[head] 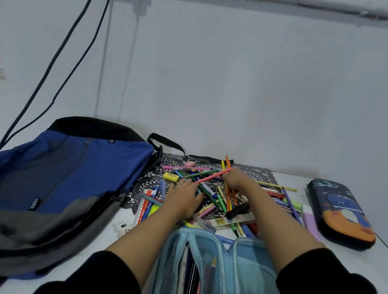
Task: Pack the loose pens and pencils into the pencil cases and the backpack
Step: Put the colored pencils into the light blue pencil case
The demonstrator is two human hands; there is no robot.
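Observation:
A heap of loose pens and pencils [208, 193] lies on a black lace mat in the middle of the table. My left hand [185, 197] rests flat on the heap with its fingers spread. My right hand [235, 178] holds a bunch of pencils at the far side of the heap, among them an orange-red pencil [212, 175] that sticks out to the left. A light blue pencil case [211, 279] lies unzipped in front of me with a few pens inside. A blue and grey backpack [50, 189] lies flat on the left.
A dark pencil case with a space print [340, 214] lies zipped up at the right, next to a purple eraser-like block [311, 219]. A yellow eraser [171, 176] and rulers lie in the heap. Two cables [70, 47] hang down the wall behind the backpack.

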